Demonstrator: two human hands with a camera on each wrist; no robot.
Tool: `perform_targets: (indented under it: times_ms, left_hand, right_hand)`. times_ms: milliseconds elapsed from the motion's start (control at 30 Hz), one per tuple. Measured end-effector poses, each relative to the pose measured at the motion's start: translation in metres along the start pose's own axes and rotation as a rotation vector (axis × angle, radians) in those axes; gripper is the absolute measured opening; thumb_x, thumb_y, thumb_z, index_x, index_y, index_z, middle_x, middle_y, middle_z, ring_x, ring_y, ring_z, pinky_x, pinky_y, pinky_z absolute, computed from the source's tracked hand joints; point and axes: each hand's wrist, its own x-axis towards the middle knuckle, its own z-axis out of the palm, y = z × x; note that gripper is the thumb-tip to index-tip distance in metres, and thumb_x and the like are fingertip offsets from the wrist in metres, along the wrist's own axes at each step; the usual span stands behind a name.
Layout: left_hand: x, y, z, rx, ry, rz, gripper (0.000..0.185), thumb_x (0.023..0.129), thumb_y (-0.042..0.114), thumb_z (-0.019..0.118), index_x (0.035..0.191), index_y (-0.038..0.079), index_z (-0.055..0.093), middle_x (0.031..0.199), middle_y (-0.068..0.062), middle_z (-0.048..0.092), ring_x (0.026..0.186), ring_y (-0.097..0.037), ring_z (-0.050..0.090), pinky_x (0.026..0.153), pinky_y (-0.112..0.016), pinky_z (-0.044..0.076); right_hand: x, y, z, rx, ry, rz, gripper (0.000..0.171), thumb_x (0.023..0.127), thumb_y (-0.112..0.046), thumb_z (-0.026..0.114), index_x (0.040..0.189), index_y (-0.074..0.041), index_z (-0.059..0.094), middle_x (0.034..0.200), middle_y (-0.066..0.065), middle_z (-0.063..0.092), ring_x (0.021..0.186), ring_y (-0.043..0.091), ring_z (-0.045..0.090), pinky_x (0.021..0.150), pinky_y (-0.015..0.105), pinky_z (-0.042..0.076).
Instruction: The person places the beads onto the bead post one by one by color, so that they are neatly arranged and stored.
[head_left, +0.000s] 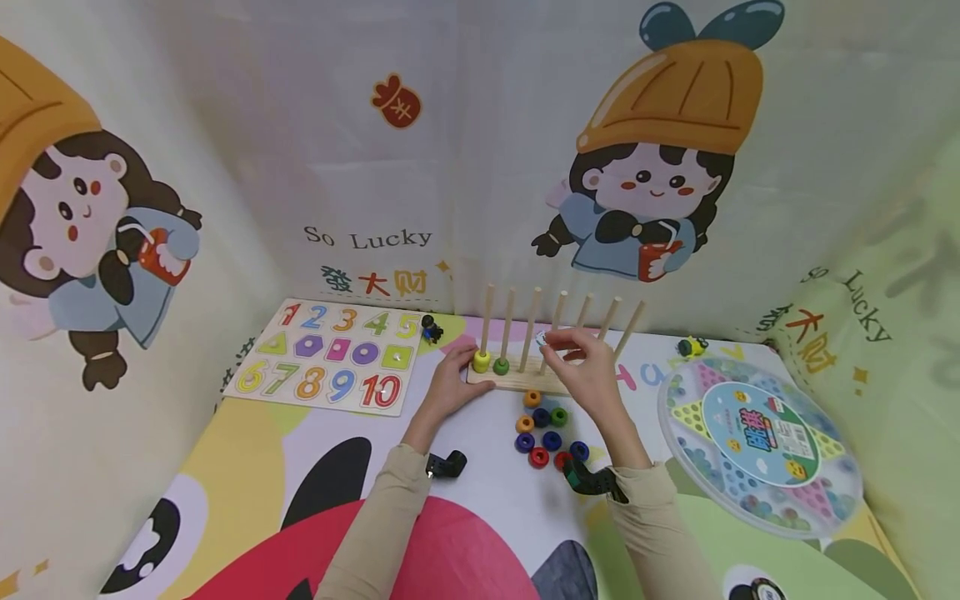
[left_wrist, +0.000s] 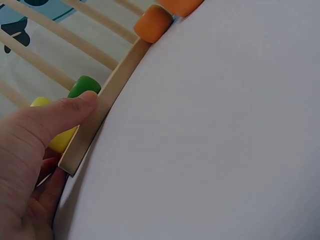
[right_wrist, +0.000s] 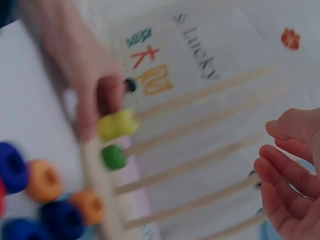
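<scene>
A wooden peg stand (head_left: 517, 380) has a row of upright pegs on a long base. Yellow beads (head_left: 481, 362) are stacked on its leftmost peg, and a green bead (head_left: 501, 366) sits on the second. My left hand (head_left: 448, 385) grips the left end of the base, thumb along the front, the fingers partly hidden behind it in the left wrist view. Over the middle pegs is my right hand (head_left: 585, 367); in the right wrist view its thumb and fingers (right_wrist: 282, 172) are bent and apart, with nothing between them.
Loose orange, blue, green and red beads (head_left: 552, 440) lie in front of the stand. A number and shape board (head_left: 330, 357) is at left, a round clear game case (head_left: 761, 446) at right. Small toys (head_left: 431, 329) stand at the back, before a printed curtain (head_left: 480, 167).
</scene>
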Motion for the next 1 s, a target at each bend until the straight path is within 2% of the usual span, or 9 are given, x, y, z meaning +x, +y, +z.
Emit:
perform_targets:
  times_ms: [100,333,500,800,1000]
  left_hand:
    - [0.0,0.001,0.0,-0.006,0.003,0.003,0.07,0.076,0.019,0.087,0.131,-0.01,0.056,0.137,-0.02,0.052,0.128,-0.034,0.05,0.109,-0.039,0.042]
    - [0.0,-0.002,0.0,-0.023,0.001,-0.005,0.071,0.075,0.018,0.087,0.131,-0.011,0.056,0.137,-0.02,0.052,0.128,-0.034,0.05,0.109,-0.037,0.042]
    - [-0.001,-0.001,0.0,-0.021,0.004,-0.008,0.072,0.075,0.019,0.087,0.132,-0.01,0.055,0.138,-0.02,0.051,0.129,-0.033,0.05,0.11,-0.037,0.042]
    - [-0.001,0.001,0.0,-0.027,-0.007,-0.016,0.071,0.075,0.017,0.087,0.132,-0.01,0.055,0.138,-0.021,0.051,0.129,-0.034,0.049,0.11,-0.036,0.041]
    - [-0.001,0.002,0.0,-0.033,0.001,-0.016,0.072,0.075,0.017,0.087,0.133,-0.01,0.054,0.139,-0.02,0.05,0.13,-0.033,0.048,0.11,-0.035,0.041]
  right_hand:
    - [-0.015,0.018,-0.001,-0.004,-0.029,0.065,0.018,0.086,-0.006,0.075,0.103,0.001,0.072,0.098,0.014,0.072,0.087,0.029,0.069,0.075,0.047,0.06]
    - [-0.046,0.051,-0.003,-0.022,-0.127,0.204,0.029,0.085,-0.007,0.076,0.111,0.003,0.07,0.104,0.015,0.071,0.093,0.03,0.068,0.077,0.036,0.06]
    - [-0.062,0.068,-0.004,-0.023,-0.209,0.281,0.031,0.084,-0.005,0.077,0.114,0.002,0.069,0.106,0.016,0.071,0.098,0.031,0.067,0.083,0.042,0.059]
    - [-0.075,0.08,-0.005,-0.042,-0.277,0.315,0.036,0.083,-0.002,0.077,0.118,0.001,0.067,0.11,0.016,0.07,0.101,0.032,0.066,0.088,0.046,0.057]
    - [-0.077,0.082,-0.005,-0.054,-0.278,0.31,0.038,0.083,-0.002,0.077,0.12,0.0,0.067,0.112,0.015,0.069,0.101,0.031,0.066,0.088,0.045,0.057]
